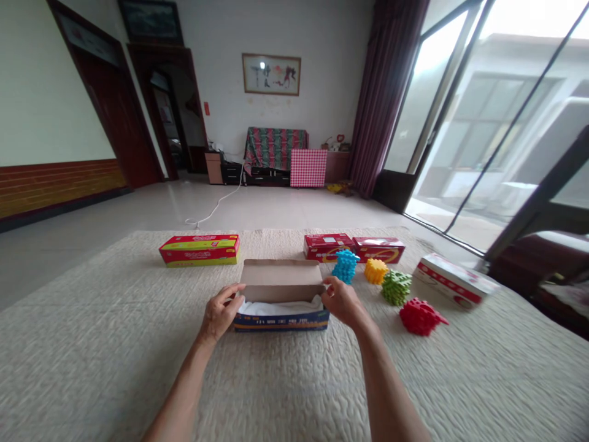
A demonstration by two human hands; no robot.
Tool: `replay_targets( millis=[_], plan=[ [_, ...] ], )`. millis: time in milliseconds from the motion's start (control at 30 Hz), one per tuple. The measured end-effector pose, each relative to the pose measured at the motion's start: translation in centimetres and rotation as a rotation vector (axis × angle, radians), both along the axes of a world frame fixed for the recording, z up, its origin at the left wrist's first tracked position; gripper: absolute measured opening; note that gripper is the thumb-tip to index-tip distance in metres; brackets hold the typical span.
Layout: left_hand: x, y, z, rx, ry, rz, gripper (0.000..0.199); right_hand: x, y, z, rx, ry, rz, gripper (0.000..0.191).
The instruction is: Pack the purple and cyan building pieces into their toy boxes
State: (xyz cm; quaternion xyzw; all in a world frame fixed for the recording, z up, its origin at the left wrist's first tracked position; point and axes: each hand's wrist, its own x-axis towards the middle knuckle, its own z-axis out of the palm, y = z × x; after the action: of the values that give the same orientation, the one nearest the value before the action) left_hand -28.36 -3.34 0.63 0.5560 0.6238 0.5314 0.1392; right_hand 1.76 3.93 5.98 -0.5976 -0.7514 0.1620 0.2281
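Observation:
A long blue cardboard box sits in front of me with its lid flap raised and tilted back. White cloth-like lining lies inside it. My left hand is closed on the box's left end, thumb and fingers at the upper edge. At the right end, my right hand pinches the box's upper corner the same way. Just beyond my right hand stands a blue stack of interlocking plastic pieces. Yellow, green and red stacks trail off to its right.
A red and yellow box lies at the left back of the cream quilted mat. Two dark red boxes sit end to end behind the blue stack. A white and red box rests at the right. A white cord crosses the floor beyond.

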Motion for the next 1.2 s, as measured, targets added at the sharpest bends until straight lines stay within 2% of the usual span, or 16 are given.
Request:
replay_targets(
  millis=[133,333,433,667,800,900,967,1067,1200],
  plan=[
    [0.0,0.7,-0.5,0.002,-0.103,-0.003,0.037,-0.4,1.0,-1.5,0.115,0.105,-0.054,0.038],
    [-1.1,3.0,-1.0,0.019,-0.216,0.011,0.040,-1.8,1.9,-4.1,0.297,0.451,-0.091,0.025],
    [-1.6,4.1,-1.7,0.013,-0.297,0.009,0.041,-2.3,2.0,-5.0,0.345,0.569,-0.120,0.026],
    [-1.7,4.9,-2.8,0.092,-0.415,0.045,0.035,-1.8,1.7,-5.7,0.408,0.614,-0.172,0.032],
    [-1.8,5.1,-2.9,0.113,-0.397,0.036,0.033,-0.2,3.3,-4.8,0.479,0.559,-0.154,0.024],
    [-1.8,5.1,-2.9,0.129,-0.379,0.043,0.033,1.4,5.8,-2.7,0.579,0.407,-0.129,0.023],
    [-1.7,5.0,-2.8,0.127,-0.365,0.043,0.033,2.2,7.6,-1.1,0.605,0.240,-0.138,0.031],
    [-1.7,4.9,-2.6,0.120,-0.372,0.040,0.031,2.7,9.8,0.7,0.427,-0.004,-0.169,0.051],
    [-1.7,5.0,-2.8,0.111,-0.392,0.042,0.030,2.8,11.6,1.2,0.195,-0.200,-0.200,0.059]
  ],
)
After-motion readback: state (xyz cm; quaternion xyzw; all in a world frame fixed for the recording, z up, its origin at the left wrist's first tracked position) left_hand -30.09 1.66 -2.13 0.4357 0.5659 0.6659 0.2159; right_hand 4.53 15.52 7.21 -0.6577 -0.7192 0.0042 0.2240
